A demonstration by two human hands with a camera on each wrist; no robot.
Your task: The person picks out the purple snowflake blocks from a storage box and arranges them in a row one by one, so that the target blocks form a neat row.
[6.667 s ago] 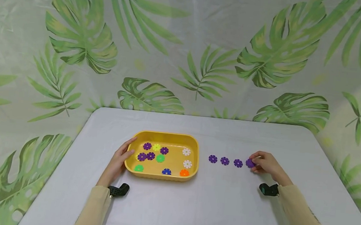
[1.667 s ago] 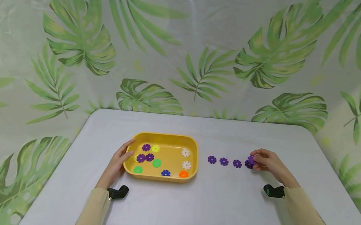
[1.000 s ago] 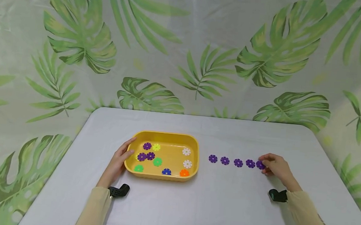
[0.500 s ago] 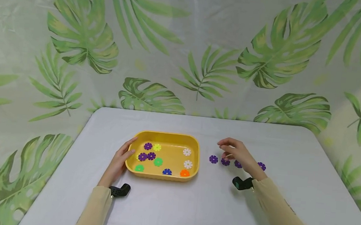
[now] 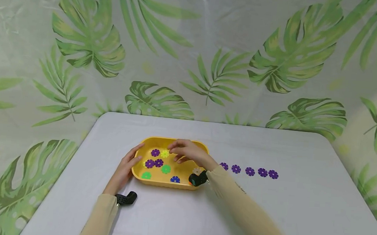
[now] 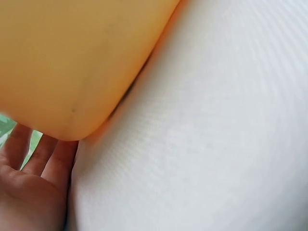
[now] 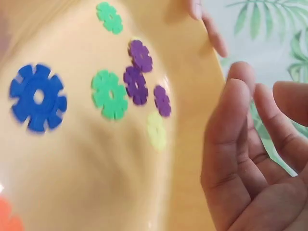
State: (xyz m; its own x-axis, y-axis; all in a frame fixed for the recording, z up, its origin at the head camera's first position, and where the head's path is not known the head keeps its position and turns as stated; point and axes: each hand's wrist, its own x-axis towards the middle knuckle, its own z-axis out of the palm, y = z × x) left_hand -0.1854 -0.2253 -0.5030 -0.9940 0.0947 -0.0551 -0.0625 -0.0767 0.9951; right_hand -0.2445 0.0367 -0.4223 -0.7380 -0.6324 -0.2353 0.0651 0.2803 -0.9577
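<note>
a white table point(image 5: 267, 219) stands before a leaf-printed backdrop point(image 5: 214, 42).

Bright, even, diffuse lighting throughout, apparently from above; soft faint shadows only, beneath the yellow tray point(image 5: 157, 181) and sleeves on the counter point(image 5: 267, 212). Sharp head view, slightly wide-angle at the edges. Both wrist views close, soft and out of focus; motion-blurred discs point(image 7: 109, 94).

Staged tabletop booth: leaf-print backdrop point(image 5: 193, 51), white table point(image 5: 267, 212).
</note>
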